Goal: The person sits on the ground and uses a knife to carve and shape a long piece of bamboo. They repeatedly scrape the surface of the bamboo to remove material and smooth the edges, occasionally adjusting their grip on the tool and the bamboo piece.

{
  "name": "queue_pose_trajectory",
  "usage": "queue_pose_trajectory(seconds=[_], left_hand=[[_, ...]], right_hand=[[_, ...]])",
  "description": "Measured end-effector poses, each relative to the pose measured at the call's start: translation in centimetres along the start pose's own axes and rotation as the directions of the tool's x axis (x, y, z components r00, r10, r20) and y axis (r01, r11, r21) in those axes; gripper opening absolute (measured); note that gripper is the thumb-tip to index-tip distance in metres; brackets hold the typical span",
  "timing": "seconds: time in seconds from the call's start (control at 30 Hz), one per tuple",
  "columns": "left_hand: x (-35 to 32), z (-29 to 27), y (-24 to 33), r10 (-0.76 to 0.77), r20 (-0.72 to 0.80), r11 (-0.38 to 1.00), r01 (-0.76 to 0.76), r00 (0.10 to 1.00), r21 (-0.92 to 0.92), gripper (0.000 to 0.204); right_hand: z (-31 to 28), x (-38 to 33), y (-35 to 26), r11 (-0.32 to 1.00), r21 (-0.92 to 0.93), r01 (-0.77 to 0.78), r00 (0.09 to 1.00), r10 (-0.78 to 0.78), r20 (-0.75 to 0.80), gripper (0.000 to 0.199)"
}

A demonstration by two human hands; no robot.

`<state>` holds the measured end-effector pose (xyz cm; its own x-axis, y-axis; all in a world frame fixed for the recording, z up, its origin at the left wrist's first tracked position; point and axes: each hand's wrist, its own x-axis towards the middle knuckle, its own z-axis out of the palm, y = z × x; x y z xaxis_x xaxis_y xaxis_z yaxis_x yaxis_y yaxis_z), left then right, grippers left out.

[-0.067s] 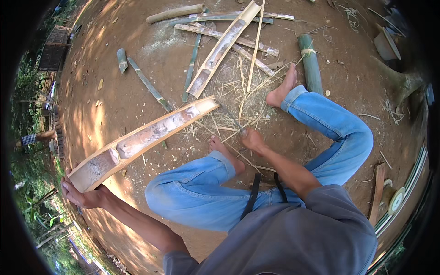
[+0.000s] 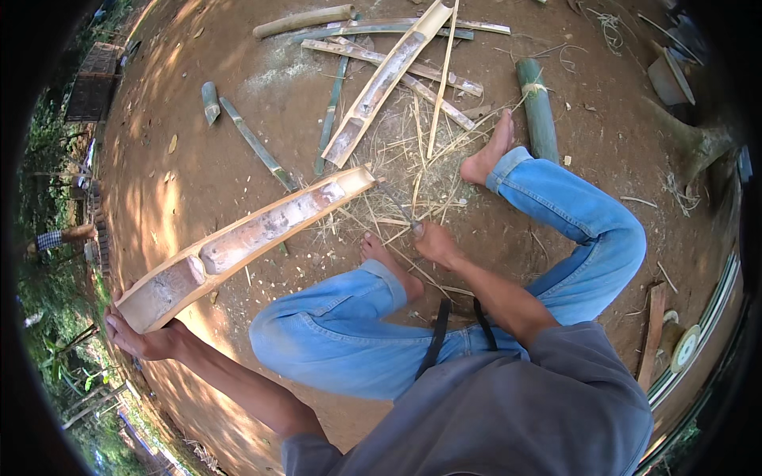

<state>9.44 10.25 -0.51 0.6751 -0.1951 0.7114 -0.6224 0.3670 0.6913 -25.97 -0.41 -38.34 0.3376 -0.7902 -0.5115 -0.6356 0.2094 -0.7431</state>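
A long split half of bamboo (image 2: 266, 225) slants from lower left up toward the middle, its hollow inner side facing up. My left hand (image 2: 143, 339) is closed round its lower left end, with the thumb at the rim and the other fingers partly hidden underneath. In front of my belly, my right hand (image 2: 436, 244) grips the handle of a knife. The thin dark knife blade (image 2: 394, 200) points up and left, its tip beside the far end of the bamboo half; whether they touch I cannot tell.
Beyond my feet lie another split bamboo half (image 2: 389, 79), several bamboo strips (image 2: 397, 59) and scattered shavings. A green bamboo piece (image 2: 538, 111) lies by my right foot. A short green offcut (image 2: 210, 103) is at the left. Tree roots (image 2: 698, 143) rise at the right.
The far end of the bamboo half has shifted slightly left. The knife and my right hand have moved a little left; my left hand keeps its hold.
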Motion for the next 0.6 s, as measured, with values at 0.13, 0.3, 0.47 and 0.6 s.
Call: queue_pose_trajectory(seconds=[0.13,0.3,0.47,0.6], left_hand=[[-0.2,0.5,0.4,0.008,-0.057,0.998,-0.004,0.998,0.068,0.035],[0.0,0.1,-0.7,-0.043,-0.046,0.998,0.045,0.998,0.046,0.033],[-0.3,1.0,-0.1,-0.026,-0.088,0.998,0.031,0.996,0.062,0.035],[-0.3,-0.3,-0.1,-0.02,-0.073,0.997,0.025,0.997,0.072,0.04]], right_hand=[[0.9,0.5,-2.7,0.99,0.007,0.142,0.987,-0.142,0.077,0.025],[1.3,3.0,-4.2,0.992,0.041,0.118,0.99,-0.121,0.077,0.027],[0.8,3.3,-3.3,0.996,-0.061,0.068,0.998,-0.068,0.008,0.026],[-0.2,2.7,-4.2,0.985,-0.098,0.139,0.984,-0.127,0.123,0.028]])
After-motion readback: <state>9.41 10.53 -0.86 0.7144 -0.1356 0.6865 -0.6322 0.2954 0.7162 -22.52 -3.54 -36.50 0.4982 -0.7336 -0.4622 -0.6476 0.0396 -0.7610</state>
